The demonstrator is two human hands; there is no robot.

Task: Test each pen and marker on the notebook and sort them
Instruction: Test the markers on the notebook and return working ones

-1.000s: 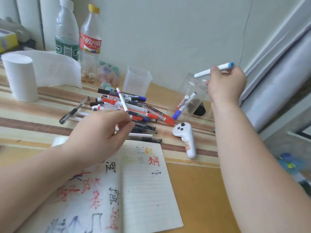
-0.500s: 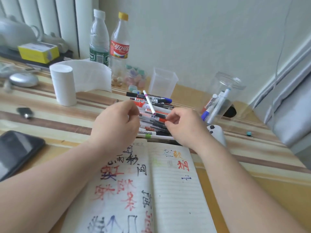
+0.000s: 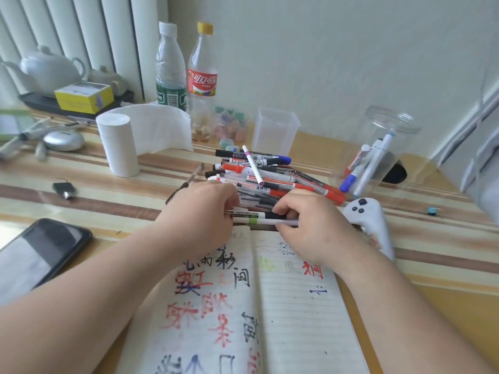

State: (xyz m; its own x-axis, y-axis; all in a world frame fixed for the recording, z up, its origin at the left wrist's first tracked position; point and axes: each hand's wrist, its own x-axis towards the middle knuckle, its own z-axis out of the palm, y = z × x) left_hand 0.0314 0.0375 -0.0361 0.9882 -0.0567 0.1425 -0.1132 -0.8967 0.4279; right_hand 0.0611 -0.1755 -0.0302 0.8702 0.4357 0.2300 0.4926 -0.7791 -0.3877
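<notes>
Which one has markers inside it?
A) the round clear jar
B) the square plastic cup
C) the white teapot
A: the round clear jar on the right, near the wall, has several markers leaning inside it, while the square plastic cup looks empty.

A striped wooden table carries an open notebook at its near edge, with a heap of pens and markers just beyond it. A clear jar, a square plastic cup, two bottles, a paper roll, a phone and a white controller stand or lie around them.
</notes>
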